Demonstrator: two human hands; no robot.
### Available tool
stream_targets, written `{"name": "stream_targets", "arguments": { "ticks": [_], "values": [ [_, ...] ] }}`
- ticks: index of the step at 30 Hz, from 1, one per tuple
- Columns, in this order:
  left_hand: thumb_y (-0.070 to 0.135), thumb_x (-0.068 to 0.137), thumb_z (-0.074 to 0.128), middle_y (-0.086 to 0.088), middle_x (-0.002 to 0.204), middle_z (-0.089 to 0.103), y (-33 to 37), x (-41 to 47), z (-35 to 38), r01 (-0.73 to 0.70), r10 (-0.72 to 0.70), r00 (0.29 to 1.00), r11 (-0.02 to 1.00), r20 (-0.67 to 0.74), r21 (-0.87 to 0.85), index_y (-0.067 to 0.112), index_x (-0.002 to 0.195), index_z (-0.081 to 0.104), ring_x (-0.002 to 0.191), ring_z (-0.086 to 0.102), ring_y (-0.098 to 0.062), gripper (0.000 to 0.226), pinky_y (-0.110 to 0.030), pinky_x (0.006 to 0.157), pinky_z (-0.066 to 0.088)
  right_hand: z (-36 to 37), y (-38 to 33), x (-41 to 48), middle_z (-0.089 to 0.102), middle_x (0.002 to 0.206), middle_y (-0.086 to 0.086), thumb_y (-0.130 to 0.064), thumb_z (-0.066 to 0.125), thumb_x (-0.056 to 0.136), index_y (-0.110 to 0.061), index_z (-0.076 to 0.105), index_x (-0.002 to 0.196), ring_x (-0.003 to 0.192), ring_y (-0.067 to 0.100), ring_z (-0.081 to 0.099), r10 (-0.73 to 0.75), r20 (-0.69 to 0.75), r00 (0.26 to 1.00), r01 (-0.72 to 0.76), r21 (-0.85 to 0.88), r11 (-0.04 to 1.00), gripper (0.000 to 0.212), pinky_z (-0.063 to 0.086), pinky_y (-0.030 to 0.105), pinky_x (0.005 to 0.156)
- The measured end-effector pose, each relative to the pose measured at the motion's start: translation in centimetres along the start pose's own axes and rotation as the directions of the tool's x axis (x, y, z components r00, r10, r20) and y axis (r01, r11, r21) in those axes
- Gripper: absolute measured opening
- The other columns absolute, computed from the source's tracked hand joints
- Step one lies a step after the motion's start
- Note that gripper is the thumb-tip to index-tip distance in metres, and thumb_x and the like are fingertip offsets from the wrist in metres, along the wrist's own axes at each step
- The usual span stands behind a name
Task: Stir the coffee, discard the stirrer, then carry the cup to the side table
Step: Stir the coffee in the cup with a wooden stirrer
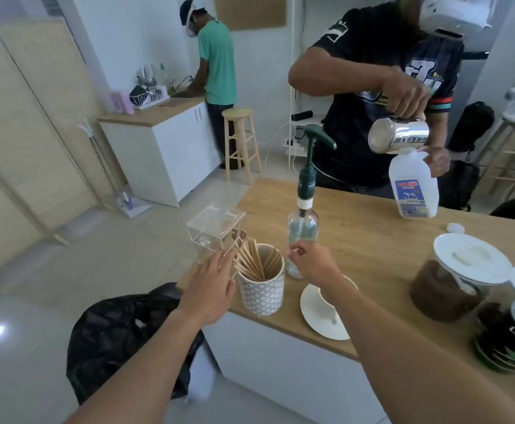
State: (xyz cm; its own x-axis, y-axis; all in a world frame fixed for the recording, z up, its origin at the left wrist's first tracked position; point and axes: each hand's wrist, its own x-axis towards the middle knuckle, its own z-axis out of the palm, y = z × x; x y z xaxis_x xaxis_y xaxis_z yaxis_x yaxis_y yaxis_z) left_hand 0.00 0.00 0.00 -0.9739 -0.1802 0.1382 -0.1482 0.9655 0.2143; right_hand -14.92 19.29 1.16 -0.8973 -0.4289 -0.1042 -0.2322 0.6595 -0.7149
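A patterned holder (262, 293) full of wooden stirrers (254, 261) stands near the counter's left end. My left hand (212, 289) is open with fingers spread, touching the holder's left side. My right hand (311, 264) hovers just right of the stirrers' tips, thumb and fingers pinched together, and no stirrer shows between them. The white cup (323, 296) sits on a white saucer (317, 319) under my right forearm, which hides most of it. A black bin bag (118, 335) sits on the floor below the counter's left end.
A glass pump bottle (302, 221) stands right behind my right hand, a clear acrylic box (215, 228) behind the holder. Coffee jars (452, 286) and a dark tin (510, 341) crowd the right. Across the wooden counter (372, 240) a person holds a metal pitcher (400, 134) over a milk jug (414, 185).
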Motion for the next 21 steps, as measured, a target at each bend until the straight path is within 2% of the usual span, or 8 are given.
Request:
{"name": "stream_targets", "arguments": {
  "ticks": [3,9,14,16,19,21],
  "values": [
    [0.017,0.094,0.048,-0.008,0.154,0.03,0.2,0.4,0.2,0.001,-0.001,1.0,1.0,-0.009,-0.003,0.021,0.155,0.014,0.141,0.031,-0.025,0.069,-0.042,0.113,0.03,0.1,-0.3,0.3,0.071,0.112,0.004,-0.032,0.057,0.095,-0.016,0.069,0.115,0.099,0.021,0.064,0.005,-0.033,0.999,-0.005,-0.014,1.0,0.028,0.054,0.037,0.086],
    [0.015,0.092,0.051,-0.005,0.155,0.03,0.2,0.5,-0.3,-0.011,0.01,0.999,1.0,-0.035,-0.011,0.023,0.152,0.017,0.141,0.03,-0.023,0.07,-0.041,0.114,0.029,0.5,-0.7,0.9,0.07,0.095,0.003,-0.029,0.059,0.095,-0.015,0.071,0.098,0.088,0.02,0.063,0.005,-0.028,1.0,-0.005,-0.011,1.0,0.019,0.053,0.036,0.079],
    [0.018,0.091,0.05,-0.005,0.157,0.026,-0.5,0.4,-1.1,-0.019,0.02,0.999,0.999,-0.049,0.036,0.022,0.152,0.015,0.144,0.027,-0.024,0.07,-0.043,0.115,0.028,0.8,-1.0,1.3,0.066,0.086,-0.002,-0.024,0.058,0.096,-0.016,0.069,0.094,0.078,0.013,0.058,-0.002,-0.031,1.0,0.004,0.045,0.999,0.014,0.045,0.028,0.072],
    [0.017,0.091,0.051,-0.005,0.156,0.027,-0.7,0.5,-1.3,-0.02,0.021,0.998,0.999,-0.052,0.033,0.022,0.151,0.017,0.144,0.027,-0.023,0.069,-0.043,0.115,0.028,0.4,-1.1,1.2,0.064,0.082,-0.004,-0.022,0.056,0.096,-0.017,0.068,0.091,0.077,0.012,0.058,0.005,-0.042,0.999,-0.002,0.056,0.998,0.014,0.046,0.029,0.072],
    [0.016,0.091,0.052,-0.004,0.152,0.031,-0.5,0.6,-1.6,-0.033,0.034,0.998,0.999,-0.056,0.026,0.022,0.149,0.021,0.141,0.03,-0.023,0.066,-0.043,0.114,0.029,-0.8,-0.9,1.3,0.069,0.089,0.003,-0.023,0.055,0.096,-0.012,0.07,0.095,0.084,0.021,0.065,0.02,-0.073,0.997,-0.015,0.072,0.997,0.018,0.052,0.033,0.074],
    [0.012,0.092,0.052,-0.005,0.152,0.031,-0.3,0.6,-1.5,-0.039,0.04,0.998,0.999,-0.055,0.013,0.02,0.149,0.022,0.141,0.031,-0.024,0.064,-0.042,0.113,0.029,-1.8,-0.6,1.1,0.071,0.09,0.006,-0.021,0.055,0.097,-0.01,0.069,0.098,0.08,0.018,0.067,0.053,-0.075,0.996,-0.039,0.172,0.984,0.018,0.054,0.035,0.072]
  ]
}}
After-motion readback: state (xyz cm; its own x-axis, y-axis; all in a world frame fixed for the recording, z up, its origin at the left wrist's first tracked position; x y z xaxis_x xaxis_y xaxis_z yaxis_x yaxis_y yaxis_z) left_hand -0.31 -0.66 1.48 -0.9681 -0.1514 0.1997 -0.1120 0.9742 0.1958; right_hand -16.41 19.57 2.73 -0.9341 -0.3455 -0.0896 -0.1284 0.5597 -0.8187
